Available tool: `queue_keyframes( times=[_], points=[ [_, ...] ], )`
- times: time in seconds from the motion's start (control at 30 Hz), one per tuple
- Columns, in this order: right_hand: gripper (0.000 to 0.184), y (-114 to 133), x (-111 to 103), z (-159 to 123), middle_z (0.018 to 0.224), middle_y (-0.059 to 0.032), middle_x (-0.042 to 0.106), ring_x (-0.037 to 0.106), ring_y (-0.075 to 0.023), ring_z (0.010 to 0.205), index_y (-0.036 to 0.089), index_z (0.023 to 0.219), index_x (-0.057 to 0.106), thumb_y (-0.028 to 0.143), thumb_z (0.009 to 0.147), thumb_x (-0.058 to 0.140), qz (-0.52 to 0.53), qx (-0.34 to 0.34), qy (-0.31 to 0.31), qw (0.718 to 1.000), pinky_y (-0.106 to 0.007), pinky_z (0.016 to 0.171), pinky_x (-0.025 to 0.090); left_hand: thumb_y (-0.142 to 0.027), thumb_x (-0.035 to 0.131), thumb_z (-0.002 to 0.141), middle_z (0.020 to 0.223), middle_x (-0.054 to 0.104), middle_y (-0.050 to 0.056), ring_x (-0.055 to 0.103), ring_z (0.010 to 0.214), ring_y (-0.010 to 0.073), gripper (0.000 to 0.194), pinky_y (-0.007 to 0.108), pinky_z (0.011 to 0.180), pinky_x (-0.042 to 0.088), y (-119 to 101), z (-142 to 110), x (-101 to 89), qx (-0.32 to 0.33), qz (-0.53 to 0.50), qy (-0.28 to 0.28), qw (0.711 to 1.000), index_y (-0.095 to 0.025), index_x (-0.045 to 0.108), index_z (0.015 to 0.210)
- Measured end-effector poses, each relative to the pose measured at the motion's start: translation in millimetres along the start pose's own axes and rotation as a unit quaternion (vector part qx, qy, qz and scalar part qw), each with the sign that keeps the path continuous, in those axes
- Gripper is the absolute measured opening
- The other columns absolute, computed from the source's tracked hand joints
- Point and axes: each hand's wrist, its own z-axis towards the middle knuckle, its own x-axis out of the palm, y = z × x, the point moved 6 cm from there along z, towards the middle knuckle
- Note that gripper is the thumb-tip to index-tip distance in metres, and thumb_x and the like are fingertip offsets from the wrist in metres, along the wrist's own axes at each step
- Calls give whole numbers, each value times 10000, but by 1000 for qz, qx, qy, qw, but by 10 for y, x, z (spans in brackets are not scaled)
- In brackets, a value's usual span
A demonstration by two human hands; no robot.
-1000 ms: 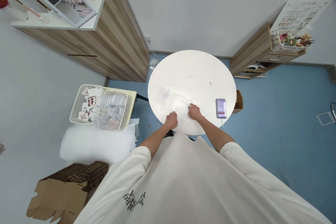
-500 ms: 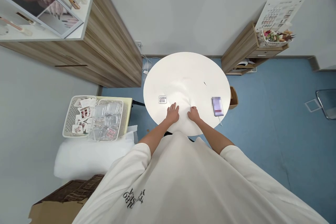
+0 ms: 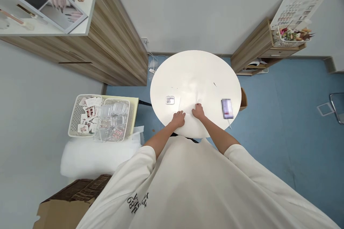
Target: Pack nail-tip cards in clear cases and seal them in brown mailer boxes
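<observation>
A thin white sheet, hard to make out against the white round table, lies in front of me between my hands. My left hand rests on its near left part, fingers laid down on the surface. On the right side, my right hand is closed, its fingers pinching the sheet, which rises in a small fold beyond the fingertips. Beyond my left hand lies a small clear case with small pieces inside, touched by neither hand.
A phone with a cable lies at the table's right. To the left, white baskets hold cards and clear boxes, above a white roll of wrap. A wooden cabinet stands back left, a drawer unit back right.
My left hand has drawn slightly nearer to me, its fingers less spread. The right hand has shifted slightly away from me, and the sheet's fold and edges show more clearly. The view has shifted slightly.
</observation>
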Motion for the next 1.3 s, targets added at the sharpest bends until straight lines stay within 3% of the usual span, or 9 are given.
queue_keyframes(
  times=[0.2, 0.43, 0.73, 0.93, 1.07, 1.3],
  points=[
    [594, -92, -20, -52, 1636, -142, 269, 387, -331, 1419, 159, 1526, 417, 298, 951, 466, -32, 0, -11, 999, -430, 1121, 413, -212, 437, 943, 1604, 371, 136, 364, 1458, 321, 467, 497, 1158, 339, 35, 53, 67, 19, 0, 18, 1000, -194, 475, 1408],
    [528, -65, 116, -265, 1558, -129, 412, 420, -307, 1383, 199, 1469, 512, 246, 946, 463, -64, -55, 8, 996, -426, 1122, 389, -215, 421, 962, 1579, 416, 125, 413, 1432, 297, 439, 473, 1149, 370, 165, 50, -34, 34, -14, 6, 999, -203, 501, 1394],
    [510, 10, 86, -395, 1555, -128, 418, 434, -302, 1375, 202, 1450, 531, 208, 945, 456, -37, -25, -20, 999, -436, 1110, 393, -154, 442, 915, 1585, 388, 173, 353, 1474, 305, 520, 462, 1170, 346, 837, 89, -622, -22, 6, -145, 989, -167, 459, 1434],
    [497, 48, 130, -638, 1558, -128, 412, 435, -297, 1377, 200, 1448, 528, 229, 958, 453, -17, 11, -35, 999, -429, 1097, 408, -110, 503, 822, 1619, 332, 208, 292, 1509, 344, 574, 545, 1185, 288, 1246, 223, -814, -19, 26, -142, 989, -160, 464, 1392],
    [489, 8, 167, -780, 1566, -123, 406, 436, -289, 1381, 202, 1445, 533, 230, 963, 454, -10, 27, -33, 999, -412, 1104, 399, -112, 519, 800, 1601, 362, 210, 292, 1510, 354, 618, 571, 1178, 279, 1311, 298, -812, -6, 28, -125, 992, -167, 435, 1410],
    [484, -127, 151, -745, 1549, -114, 433, 447, -286, 1369, 198, 1440, 536, 213, 966, 441, -15, 27, -22, 999, -403, 1099, 401, -100, 524, 826, 1501, 460, 173, 392, 1426, 318, 523, 491, 1142, 329, 1300, 337, -826, -1, 46, -128, 991, -203, 458, 1335]
  ],
)
